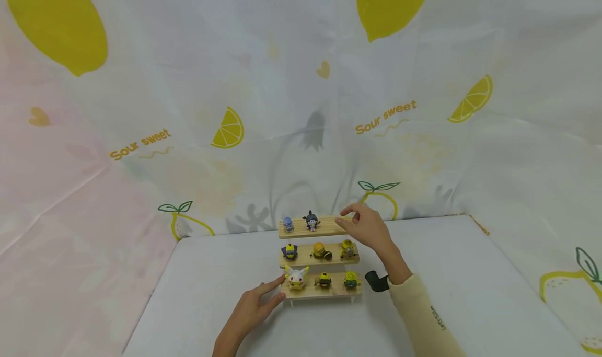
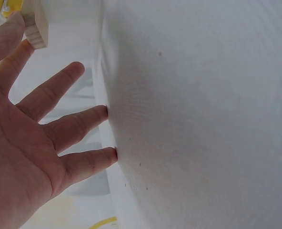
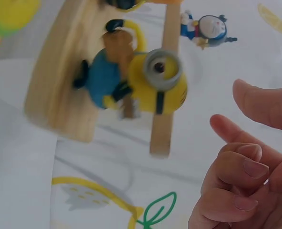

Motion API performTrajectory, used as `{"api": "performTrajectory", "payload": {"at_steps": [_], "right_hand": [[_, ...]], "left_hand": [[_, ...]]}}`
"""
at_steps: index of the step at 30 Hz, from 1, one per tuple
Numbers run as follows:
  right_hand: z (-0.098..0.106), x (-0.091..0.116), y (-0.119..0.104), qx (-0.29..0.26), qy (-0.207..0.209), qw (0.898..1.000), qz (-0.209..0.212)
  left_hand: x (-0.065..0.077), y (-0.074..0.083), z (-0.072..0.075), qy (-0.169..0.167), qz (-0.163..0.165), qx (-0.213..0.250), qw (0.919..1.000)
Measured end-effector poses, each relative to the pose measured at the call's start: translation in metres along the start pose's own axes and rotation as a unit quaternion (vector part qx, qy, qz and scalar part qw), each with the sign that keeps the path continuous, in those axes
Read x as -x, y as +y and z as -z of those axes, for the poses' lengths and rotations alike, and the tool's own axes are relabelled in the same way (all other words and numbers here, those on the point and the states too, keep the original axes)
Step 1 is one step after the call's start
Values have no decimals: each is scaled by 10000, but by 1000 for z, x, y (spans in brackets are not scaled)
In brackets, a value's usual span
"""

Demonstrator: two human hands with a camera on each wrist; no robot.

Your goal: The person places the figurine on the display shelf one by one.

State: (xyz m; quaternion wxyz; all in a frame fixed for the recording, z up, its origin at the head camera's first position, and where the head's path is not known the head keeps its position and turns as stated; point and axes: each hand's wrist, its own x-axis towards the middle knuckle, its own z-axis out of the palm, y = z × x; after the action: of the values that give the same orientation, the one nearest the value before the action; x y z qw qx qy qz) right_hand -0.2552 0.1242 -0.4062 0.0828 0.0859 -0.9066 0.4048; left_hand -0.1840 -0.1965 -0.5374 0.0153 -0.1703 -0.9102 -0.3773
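A three-tier wooden display stand (image 1: pixel 303 296) carries small toy figures. By its bottom tier's left end is my left hand (image 1: pixel 254 307), thumb and index finger touching the wood (image 2: pixel 36 28). Its other fingers stretch out spread, two tips on the white tabletop. Beside that hand sits a white figure with yellow ears (image 1: pixel 296 278). My right hand (image 1: pixel 369 229) hovers at the top tier's right end, thumb and index finger apart with nothing between them. A dark-haired blue-and-white figure (image 1: pixel 311 221) and a small blue figure (image 1: pixel 288 224) stand on the top tier. Below the right hand is a yellow goggled figure (image 3: pixel 160 81).
Yellow figures, such as the caped one (image 1: pixel 290 251), line the middle and bottom tiers. A black curved object (image 1: pixel 376 281) shows beside the right forearm. Behind the white table (image 1: pixel 207 273) hangs a lemon-print cloth (image 1: pixel 291 85).
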Motion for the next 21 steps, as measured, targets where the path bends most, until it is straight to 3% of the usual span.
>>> {"api": "performTrajectory", "payload": {"at_steps": [10, 21], "right_hand": [[8, 17, 25, 207, 148, 9996, 98], [18, 34, 50, 260, 272, 9993, -79]], "left_hand": [[-1, -3, -3, -16, 31, -89, 10000], [0, -3, -2, -6, -42, -70, 10000]]}}
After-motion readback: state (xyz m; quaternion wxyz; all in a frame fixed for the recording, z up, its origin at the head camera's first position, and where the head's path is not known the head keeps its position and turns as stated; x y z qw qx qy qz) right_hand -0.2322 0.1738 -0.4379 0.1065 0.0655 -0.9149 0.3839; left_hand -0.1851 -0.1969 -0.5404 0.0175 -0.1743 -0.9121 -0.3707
